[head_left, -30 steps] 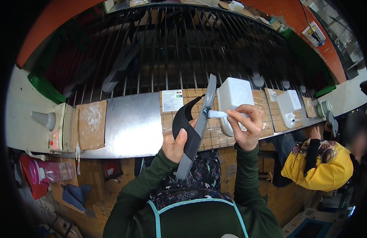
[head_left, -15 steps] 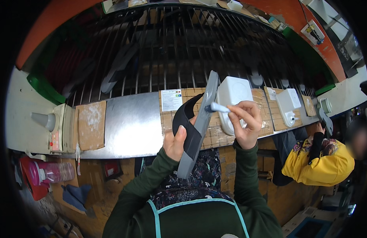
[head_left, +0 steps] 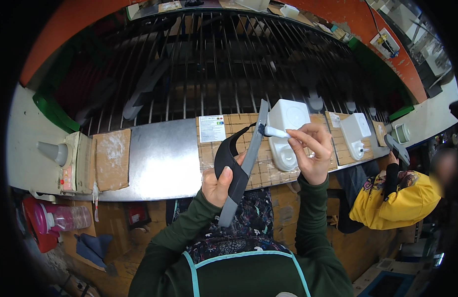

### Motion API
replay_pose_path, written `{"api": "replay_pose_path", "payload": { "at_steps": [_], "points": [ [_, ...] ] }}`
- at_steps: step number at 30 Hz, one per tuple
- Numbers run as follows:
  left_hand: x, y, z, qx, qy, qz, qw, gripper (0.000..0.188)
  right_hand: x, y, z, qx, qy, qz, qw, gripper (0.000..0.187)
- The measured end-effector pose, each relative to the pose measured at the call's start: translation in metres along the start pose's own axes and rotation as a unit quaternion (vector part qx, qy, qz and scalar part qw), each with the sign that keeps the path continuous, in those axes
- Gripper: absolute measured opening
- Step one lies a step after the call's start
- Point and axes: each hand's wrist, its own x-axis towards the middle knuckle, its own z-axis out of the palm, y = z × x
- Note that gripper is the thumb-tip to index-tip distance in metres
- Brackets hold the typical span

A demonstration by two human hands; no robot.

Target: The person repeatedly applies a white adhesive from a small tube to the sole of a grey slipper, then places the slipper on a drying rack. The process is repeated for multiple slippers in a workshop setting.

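Note:
My left hand [head_left: 216, 186] is closed round a slide sandal [head_left: 254, 146] with a grey sole and a wide black strap, the thumb on the strap side. The sandal stands steeply on end over the bench front, its sole turned to the right and seen nearly edge-on. Between the thumb and fingers of my right hand [head_left: 315, 152] is a small brush [head_left: 277, 132] with a white handle. Its dark bristles touch the sole's upper part. Just behind the brush stands a white plastic container [head_left: 291, 116] with a round opening low at its front.
Beyond the metal bench [head_left: 162, 158] runs a roller conveyor [head_left: 209, 69] carrying grey sandals [head_left: 145, 91]. Stained cardboard [head_left: 111, 161] lies at left beside a box with a grey cone [head_left: 53, 152]. A pink-lidded bottle [head_left: 65, 218] is lower left. A co-worker in yellow [head_left: 395, 200] sits at right.
The sandal has turned more edge-on, its upper end a little lower. The brush has shifted slightly toward the sole's upper end. Both hands keep their hold.

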Motion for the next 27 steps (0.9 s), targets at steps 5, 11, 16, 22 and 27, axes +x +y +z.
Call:
{"api": "replay_pose_path", "payload": {
  "at_steps": [5, 11, 16, 22, 27],
  "points": [
    [0.0, 0.0, -0.001, 0.003, -0.005, -0.008, 1.0, 0.048, -0.002, 0.0, -0.002, -0.007, -0.022, -0.001, 1.0, 0.02],
    [0.001, 0.0, -0.004, 0.009, -0.012, -0.021, 1.0, 0.048, -0.005, -0.005, -0.001, -0.008, -0.037, 0.004, 0.999, 0.021],
    [0.003, 0.0, -0.001, -0.005, 0.013, -0.035, 0.999, 0.046, -0.009, -0.006, 0.003, 0.003, -0.04, 0.007, 0.999, 0.021],
    [0.005, -0.002, 0.004, -0.055, 0.042, -0.066, 0.995, 0.045, -0.013, -0.009, 0.008, 0.002, -0.038, 0.0, 0.999, 0.022],
    [0.007, -0.001, 0.0, -0.048, 0.023, -0.1, 0.994, 0.054, -0.014, -0.011, 0.009, -0.005, -0.039, -0.007, 0.999, 0.023]
  ]
}}
